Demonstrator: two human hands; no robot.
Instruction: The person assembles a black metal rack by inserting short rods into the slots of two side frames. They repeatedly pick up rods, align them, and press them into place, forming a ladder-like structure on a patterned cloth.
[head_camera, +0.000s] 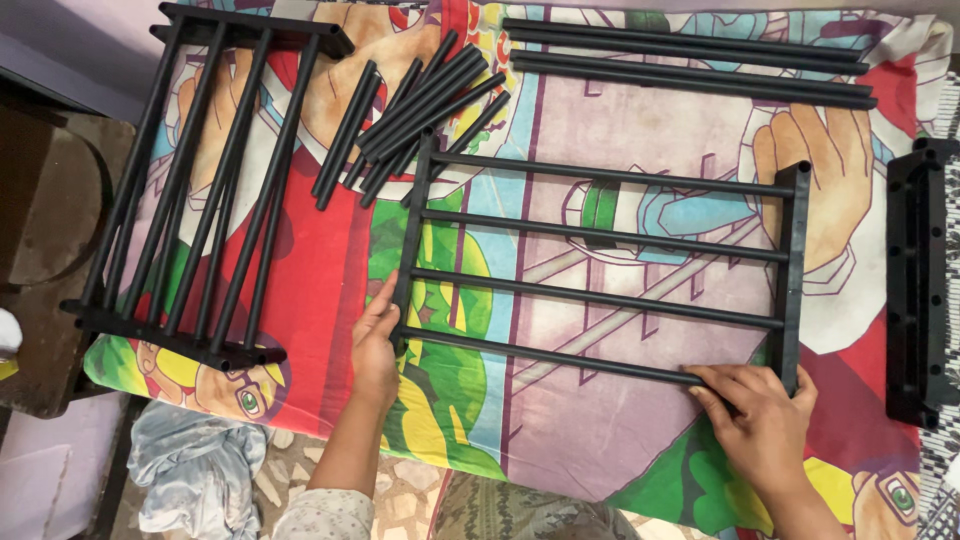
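Rack shelf (600, 270), a black frame of four long rods between two end bars, lies flat in the middle of a bed covered by a bright cartoon sheet (620, 440). Its left end bar is touched by the left hand (375, 345), whose fingers (385, 300) are laid narrow along the bar near its lower corner, without being closed around it. The right hand (760, 415) rests at the lower right corner, its fingers (715, 378) stretched flat over the end of the nearest rod where it meets the right end bar; nothing is gripped there either.

A second finished shelf (190, 190) lies tilted at the left edge of the bed, well apart from the hands. Loose short rods (420, 105) are heaped just above the frame's upper left corner, four longer rods (690, 65) are laid out along the top, and a black side piece (920, 280) lies at the right edge. A crumpled cloth (195, 470) is seen on the floor below.

Judged from the hand positions, the step in hand seems to be the seating of the nearest rod into the end bars. The next move would call for steady inward pressure from both ends, with the rod kept in line with its sockets so that the frame stays square.
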